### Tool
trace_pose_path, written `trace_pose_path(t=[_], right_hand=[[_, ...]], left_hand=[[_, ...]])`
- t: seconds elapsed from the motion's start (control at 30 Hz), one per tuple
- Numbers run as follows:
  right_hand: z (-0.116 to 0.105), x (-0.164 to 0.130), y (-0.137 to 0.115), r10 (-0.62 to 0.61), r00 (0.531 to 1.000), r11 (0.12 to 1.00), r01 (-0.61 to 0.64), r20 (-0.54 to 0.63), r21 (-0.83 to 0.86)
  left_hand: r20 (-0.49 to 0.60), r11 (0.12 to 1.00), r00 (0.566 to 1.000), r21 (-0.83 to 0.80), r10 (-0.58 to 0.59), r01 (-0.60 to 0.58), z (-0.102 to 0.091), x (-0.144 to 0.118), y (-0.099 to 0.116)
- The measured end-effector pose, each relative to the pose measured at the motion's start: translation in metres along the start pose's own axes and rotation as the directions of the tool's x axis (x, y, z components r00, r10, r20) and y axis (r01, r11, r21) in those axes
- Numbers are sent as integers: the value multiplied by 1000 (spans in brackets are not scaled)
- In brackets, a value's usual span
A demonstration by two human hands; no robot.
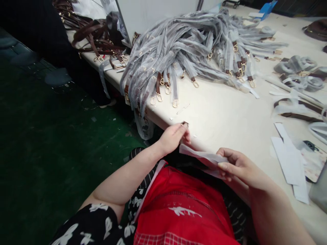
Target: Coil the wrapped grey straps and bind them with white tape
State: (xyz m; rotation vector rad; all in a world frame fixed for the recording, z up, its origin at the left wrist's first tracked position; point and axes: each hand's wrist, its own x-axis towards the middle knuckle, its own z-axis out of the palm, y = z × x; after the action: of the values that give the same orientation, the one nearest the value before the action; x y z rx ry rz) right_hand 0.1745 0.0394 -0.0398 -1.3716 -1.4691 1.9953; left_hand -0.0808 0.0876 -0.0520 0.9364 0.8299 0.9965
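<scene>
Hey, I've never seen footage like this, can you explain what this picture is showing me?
No machine here: a person works bare-handed, seen from a camera worn on the head, looking down over a red, white-printed apron. The right hand holds a long, whitish, translucent strip. The left hand seems to pinch something small and dark, too blurred to name. On the off-white table lies a heap of brown straps in greyish translucent wrapping, with gold-coloured metal clasps. Unwrapped brown straps lie farther left.
</scene>
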Motion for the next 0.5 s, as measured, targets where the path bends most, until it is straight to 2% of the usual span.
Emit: trace_pose_path(t=[0.03,0.07,0.1,0.13,0.2,0.27,0.37,0.43,0.5], right_hand=[[7,-1,5,23,1000,1000,-23,17,6],[14,0,12,27,999,1000,-27,18,-12],[19,2,20,4,1000,998,-5,-2,-56],[24,5,28,-44,999,992,40,-32,-120],[30,11,43,-182,979,954,151,-97,-260],[33,15,51,-315,939,893,244,-139,-378],[38,13,51,-467,869,792,327,-165,-516],[43,9,46,-533,829,743,362,-171,-563],[48,6,42,-565,808,723,387,-166,-573]], left_hand=[[-94,996,994,-68,50,-57,1,-5,5],[-125,987,989,-131,74,-90,4,-13,14],[-89,979,993,-185,72,-87,7,-22,26],[3,973,999,-227,46,-44,13,-33,40],[202,967,978,-239,-41,90,25,-58,68],[306,958,942,-201,-138,205,37,-81,88],[293,946,932,-177,-214,273,48,-98,97],[259,947,941,-177,-218,268,50,-97,95],[225,954,953,-172,-203,244,50,-93,92]])
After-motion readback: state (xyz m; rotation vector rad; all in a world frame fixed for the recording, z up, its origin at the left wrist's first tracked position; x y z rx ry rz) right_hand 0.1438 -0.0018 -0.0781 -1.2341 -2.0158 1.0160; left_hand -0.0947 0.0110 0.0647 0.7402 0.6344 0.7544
